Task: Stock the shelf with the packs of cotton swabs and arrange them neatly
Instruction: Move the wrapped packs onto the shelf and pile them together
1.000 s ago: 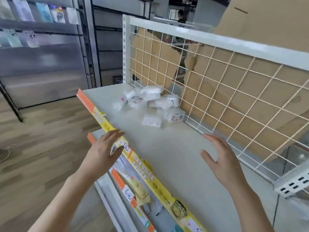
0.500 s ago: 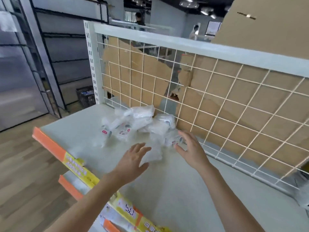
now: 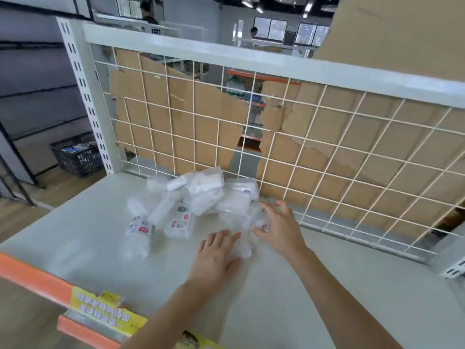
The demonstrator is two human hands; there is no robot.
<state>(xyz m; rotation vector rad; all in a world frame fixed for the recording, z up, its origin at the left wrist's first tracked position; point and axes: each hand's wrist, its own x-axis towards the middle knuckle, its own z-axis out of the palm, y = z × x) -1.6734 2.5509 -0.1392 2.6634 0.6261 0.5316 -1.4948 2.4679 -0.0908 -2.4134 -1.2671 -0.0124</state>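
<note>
The clear plastic packs of white cotton swabs (image 3: 203,195) lie in a loose heap on the pale grey shelf board (image 3: 289,306), close to the white wire grid back panel (image 3: 352,157). My left hand (image 3: 216,260) lies flat with a wide grip, and its fingertips touch a blurred nearest pack (image 3: 243,244). My right hand (image 3: 280,229) is just beside it. Its fingers are spread and its grip is wide around a small red-labelled pack (image 3: 263,222), not closed on it.

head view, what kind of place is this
Probably a shop or store-like stockroom: a metal display shelf with an orange price strip on its front edge, a wire-grid back panel, and a black basket on the floor.
</note>
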